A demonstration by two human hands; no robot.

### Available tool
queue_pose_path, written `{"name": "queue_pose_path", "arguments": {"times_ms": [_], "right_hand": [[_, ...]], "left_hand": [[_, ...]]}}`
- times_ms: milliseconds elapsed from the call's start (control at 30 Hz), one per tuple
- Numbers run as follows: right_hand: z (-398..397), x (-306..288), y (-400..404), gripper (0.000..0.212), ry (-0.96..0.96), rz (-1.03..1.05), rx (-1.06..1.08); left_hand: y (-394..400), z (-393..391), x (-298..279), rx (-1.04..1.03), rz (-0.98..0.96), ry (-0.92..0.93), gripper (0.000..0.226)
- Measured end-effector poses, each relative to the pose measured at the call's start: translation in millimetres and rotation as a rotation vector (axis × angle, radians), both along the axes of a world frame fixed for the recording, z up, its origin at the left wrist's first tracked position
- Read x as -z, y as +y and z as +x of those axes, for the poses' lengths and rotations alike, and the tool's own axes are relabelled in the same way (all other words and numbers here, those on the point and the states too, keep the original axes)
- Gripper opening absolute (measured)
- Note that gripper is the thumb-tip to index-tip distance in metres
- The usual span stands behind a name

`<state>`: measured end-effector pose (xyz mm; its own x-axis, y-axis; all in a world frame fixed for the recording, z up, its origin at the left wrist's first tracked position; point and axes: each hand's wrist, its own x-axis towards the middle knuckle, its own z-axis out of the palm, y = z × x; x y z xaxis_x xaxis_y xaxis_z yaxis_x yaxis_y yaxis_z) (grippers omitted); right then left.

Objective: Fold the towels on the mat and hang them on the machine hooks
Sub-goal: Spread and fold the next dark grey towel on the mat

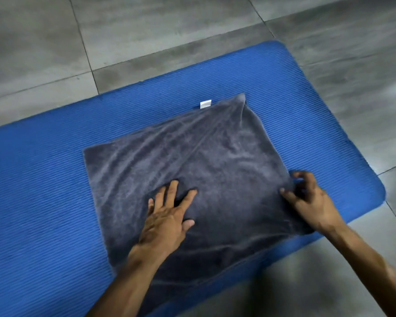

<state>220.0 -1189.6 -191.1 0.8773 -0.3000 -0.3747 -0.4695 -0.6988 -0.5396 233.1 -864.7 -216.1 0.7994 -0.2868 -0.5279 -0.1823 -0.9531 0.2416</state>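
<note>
One grey towel point(192, 161) lies spread on a blue mat point(44, 179), roughly at the mat's middle and reaching toward its right end. A small white tag point(205, 104) sticks out from the towel's far edge, near the far right corner; it looks blank from here, and any print on it is too small to read. No other writing or brand mark shows.

Towel: plush, short-pile cloth, like microfibre, dull slate grey. Roughly rectangular, set askew to the mat's long sides. Soft creases fan across it from the far right corner toward the near left. Edges look doubled and thick, though I cannot tell how many layers there are.

Mat: foam, bright blue, fine parallel ribs running along its length, rounded corners at its right end. It lies on a floor point(146, 30) of large grey stone-look tiles with thin dark joints, mottled and matte.

Left hand point(167, 216): palm down on the towel's near middle, fingers straight and spread, pressing the cloth flat. It grasps nothing.

Right hand point(309, 197): at the towel's right edge, near its near right corner. Fingers curl around the edge and the thumb lies on top of the cloth, so the hand is grasping the towel there. The cloth bunches slightly under that grip.

Both forearms are bare and come in from the near side of the mat.
</note>
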Motion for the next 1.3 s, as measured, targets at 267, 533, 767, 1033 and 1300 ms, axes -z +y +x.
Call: {"name": "queue_pose_path", "arguments": {"times_ms": [267, 533, 767, 1033, 1300], "right_hand": [[-22, 6, -18, 0.033, -0.028, -0.177, -0.012], [101, 16, 51, 0.036, -0.285, -0.239, -0.321], [185, 49, 54, 0.061, 0.017, -0.359, -0.384], [176, 56, 45, 0.086, -0.03, -0.345, -0.382], [183, 42, 52, 0.076, 0.045, -0.337, -0.378]], "left_hand": [[17, -12, 10, -0.009, -0.136, -0.18, 0.057], [90, 51, -1, -0.199, -0.043, -0.411, 0.054], [154, 120, -1, -0.399, 0.098, -0.353, 0.04], [184, 147, 2, -0.436, 0.129, -0.329, 0.017], [159, 117, -8, -0.427, 0.011, -0.593, 0.032]]}}
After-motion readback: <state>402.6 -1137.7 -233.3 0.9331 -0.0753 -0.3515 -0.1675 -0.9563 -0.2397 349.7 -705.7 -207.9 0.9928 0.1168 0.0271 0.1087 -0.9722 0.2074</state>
